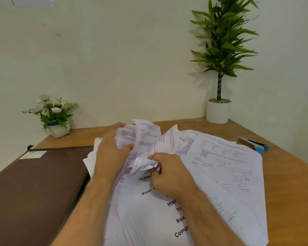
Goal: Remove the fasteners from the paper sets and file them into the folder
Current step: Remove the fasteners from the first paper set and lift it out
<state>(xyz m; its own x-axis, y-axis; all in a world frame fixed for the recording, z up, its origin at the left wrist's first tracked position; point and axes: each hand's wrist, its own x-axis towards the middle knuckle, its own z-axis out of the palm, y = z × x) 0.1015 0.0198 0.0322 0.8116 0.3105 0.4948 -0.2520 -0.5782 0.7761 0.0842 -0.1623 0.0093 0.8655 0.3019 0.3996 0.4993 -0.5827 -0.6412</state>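
Observation:
A loose heap of printed white paper sets (220, 167) covers the middle and right of the wooden table. My left hand (112, 148) grips a bunch of curled, lifted sheets (142, 135) at the back of the heap. My right hand (169, 171) pinches the crumpled top corner (148, 164) of the front paper set, which bears large black print. No fastener can be made out under my fingers. A closed dark brown folder (37, 189) lies flat at the left, touching the edge of the papers.
A blue and silver stapler (254, 143) lies on the table (292, 183) at the right, beyond the papers. A small white pot of white flowers (55, 116) stands at the back left. A tall green plant in a white pot (218, 110) stands at the back right, by the wall.

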